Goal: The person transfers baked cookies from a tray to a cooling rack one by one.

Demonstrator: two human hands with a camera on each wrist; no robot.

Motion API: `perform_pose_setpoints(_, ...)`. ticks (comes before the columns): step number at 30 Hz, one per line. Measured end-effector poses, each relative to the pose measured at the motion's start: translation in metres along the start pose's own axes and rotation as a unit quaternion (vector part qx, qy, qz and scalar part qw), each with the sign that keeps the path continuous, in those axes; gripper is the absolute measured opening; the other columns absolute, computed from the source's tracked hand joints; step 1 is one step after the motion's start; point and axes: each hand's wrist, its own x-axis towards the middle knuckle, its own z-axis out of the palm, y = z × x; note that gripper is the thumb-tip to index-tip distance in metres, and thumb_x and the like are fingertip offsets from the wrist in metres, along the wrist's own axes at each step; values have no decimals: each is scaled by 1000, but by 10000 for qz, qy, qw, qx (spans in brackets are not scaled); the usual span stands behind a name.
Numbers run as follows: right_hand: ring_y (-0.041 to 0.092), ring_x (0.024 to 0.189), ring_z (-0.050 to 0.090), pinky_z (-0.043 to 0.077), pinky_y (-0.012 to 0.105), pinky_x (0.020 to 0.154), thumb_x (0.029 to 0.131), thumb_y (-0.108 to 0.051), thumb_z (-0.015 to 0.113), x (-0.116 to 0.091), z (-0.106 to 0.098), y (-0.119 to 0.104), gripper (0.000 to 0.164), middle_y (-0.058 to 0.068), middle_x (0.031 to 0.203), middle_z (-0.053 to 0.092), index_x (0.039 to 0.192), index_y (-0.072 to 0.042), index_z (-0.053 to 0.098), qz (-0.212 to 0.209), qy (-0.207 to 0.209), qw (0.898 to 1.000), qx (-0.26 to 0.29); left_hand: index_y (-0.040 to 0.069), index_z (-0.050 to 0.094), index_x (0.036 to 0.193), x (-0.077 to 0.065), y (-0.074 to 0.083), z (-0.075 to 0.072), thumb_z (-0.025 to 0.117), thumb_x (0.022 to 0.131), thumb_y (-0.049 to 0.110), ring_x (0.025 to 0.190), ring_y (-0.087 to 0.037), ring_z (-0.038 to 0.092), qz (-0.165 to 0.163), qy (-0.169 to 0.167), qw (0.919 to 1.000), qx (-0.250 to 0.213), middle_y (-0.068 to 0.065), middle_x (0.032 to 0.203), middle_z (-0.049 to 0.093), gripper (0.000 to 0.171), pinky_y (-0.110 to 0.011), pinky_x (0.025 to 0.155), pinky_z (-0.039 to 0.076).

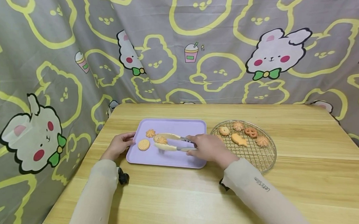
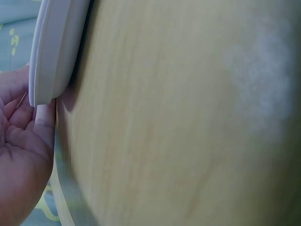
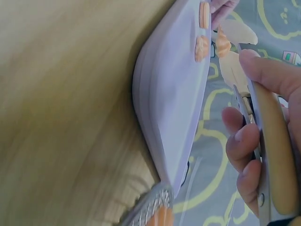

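Note:
My right hand (image 1: 209, 146) grips a pair of tongs (image 3: 275, 150) with wooden-coloured handles and pale, rounded tips. Between those tips is a ridged cookie (image 3: 222, 43), held above the lilac tray (image 1: 177, 160). At the tray's left rim, my left hand (image 1: 119, 145) holds the edge with its fingers; the tray hides part of them in the left wrist view. A flower-shaped cookie (image 1: 150, 133) and a round dotted cookie (image 1: 143, 144) lie on the tray's left part. Another pale round cookie (image 1: 158, 137) shows right by the upper tong tip.
Right of the tray stands a round wire rack (image 1: 255, 158). It bears several cookies, among them a fish-shaped cookie (image 1: 239, 140) and a pretzel-shaped cookie (image 1: 251, 132). Behind the wooden table (image 1: 169, 198) hangs a grey patterned curtain (image 1: 180, 82).

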Motion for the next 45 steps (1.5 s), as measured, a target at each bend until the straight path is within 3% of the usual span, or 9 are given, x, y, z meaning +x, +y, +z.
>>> perform_pose_setpoints(12,10,66,52,43,31,54,86,-46,67,-19,-14,27,62,-7,84,61,138,-16,52,287,185,9992,212,6,47,141,2,-2,-1,58,95,5,117,-26,51,-54,21,10000,36,-17,134,52,47,-30,87,48)
perform_pose_setpoints(22,13,60,47,39,31,52,86,-47,67,-35,-25,50,66,-7,77,55,139,-12,51,468,343,9978,315,7,48,140,2,-3,-1,58,95,6,116,-25,52,-43,46,10000,26,-16,134,53,46,-26,82,49)
perform_pose_setpoints(30,15,55,42,33,32,46,86,-48,66,-49,-30,66,58,-6,76,52,136,-20,54,710,437,9959,338,7,48,140,2,-1,0,58,95,6,117,-26,52,-36,37,9999,93,-16,134,52,47,-30,87,48)
perform_pose_setpoints(39,17,64,48,39,36,57,85,-51,66,-70,-38,86,63,-5,81,57,137,-18,54,855,670,9939,212,8,48,141,0,0,1,58,95,7,117,-25,51,-118,43,9999,100,-15,134,52,46,-31,88,47)
perform_pose_setpoints(45,23,81,55,44,45,68,85,-56,63,-85,-46,95,73,5,99,65,140,-10,49,971,621,9929,281,7,49,140,1,-1,1,59,95,7,114,-24,52,-23,85,9999,123,-16,132,54,46,-26,82,48)
